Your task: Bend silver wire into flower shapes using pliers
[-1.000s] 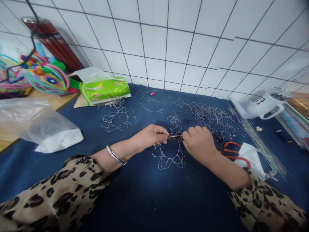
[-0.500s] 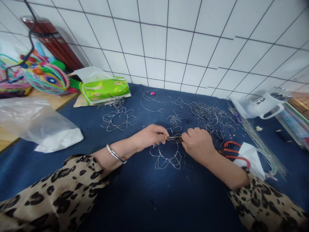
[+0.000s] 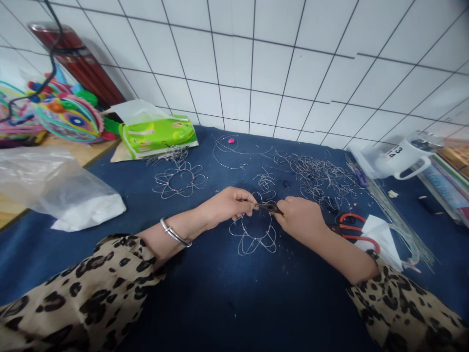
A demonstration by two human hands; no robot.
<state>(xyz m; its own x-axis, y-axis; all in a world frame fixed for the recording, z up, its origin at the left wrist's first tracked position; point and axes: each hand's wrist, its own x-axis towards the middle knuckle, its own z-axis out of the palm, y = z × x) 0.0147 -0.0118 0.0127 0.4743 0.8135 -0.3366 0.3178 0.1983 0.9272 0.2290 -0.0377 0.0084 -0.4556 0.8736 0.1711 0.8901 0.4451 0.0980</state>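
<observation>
A flower-shaped frame of thin silver wire (image 3: 255,235) with small pink beads lies on the dark blue cloth (image 3: 227,293). My left hand (image 3: 227,204) pinches the frame's upper edge with closed fingers. My right hand (image 3: 301,218) is closed round a small dark pair of pliers (image 3: 270,208), whose tip meets the wire between my two hands. A second finished wire flower (image 3: 180,180) lies farther back to the left.
A heap of cut wire pieces (image 3: 318,177) lies behind my right hand. Red-handled scissors (image 3: 350,229) and white tissue (image 3: 379,238) sit to the right, a white mug (image 3: 406,159) beyond. A green tissue pack (image 3: 158,135) and a clear plastic bag (image 3: 54,188) are on the left.
My right hand has turned and dropped slightly, so the pliers now show more plainly. The wire flower shifted a little under the hands. My left hand stays in place.
</observation>
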